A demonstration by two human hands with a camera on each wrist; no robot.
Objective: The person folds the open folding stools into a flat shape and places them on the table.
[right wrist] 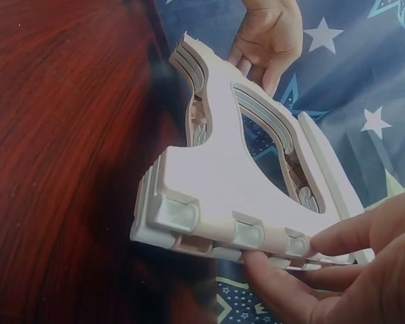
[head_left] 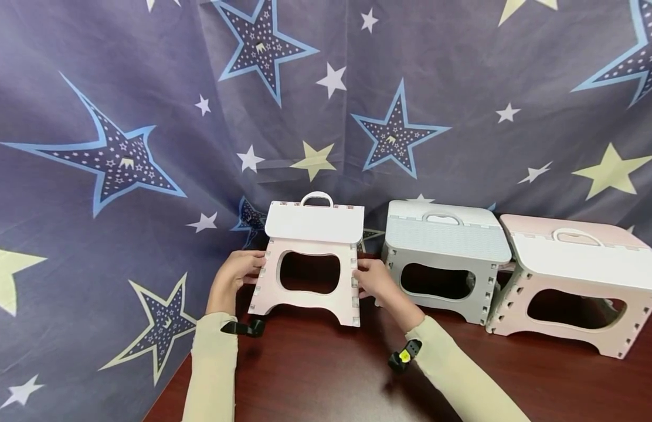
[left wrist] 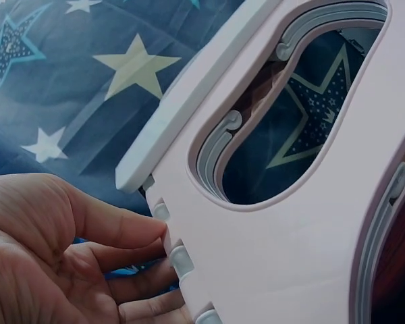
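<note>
A pale pink folding step stool (head_left: 315, 225), with a carry handle (head_left: 316, 194) at its top, is held upright between both hands. My left hand (head_left: 236, 272) grips its left side edge; in the left wrist view the thumb (left wrist: 131, 228) meets the edge and the other fingers reach behind. On the opposite edge, my right hand (head_left: 376, 278) grips the notched hinge side, thumb and fingers on either side of it in the right wrist view. There, the two leg panels (right wrist: 216, 169) lie close together, with the feet near the dark red tabletop.
To the right stands a grey-white folding stool (head_left: 447, 234), its legs spread. Beyond it is a larger pink and white folding stool (head_left: 574, 322), also unfolded. A star-patterned cloth (head_left: 162, 223) hangs behind and at the left of the dark red table (head_left: 305, 375).
</note>
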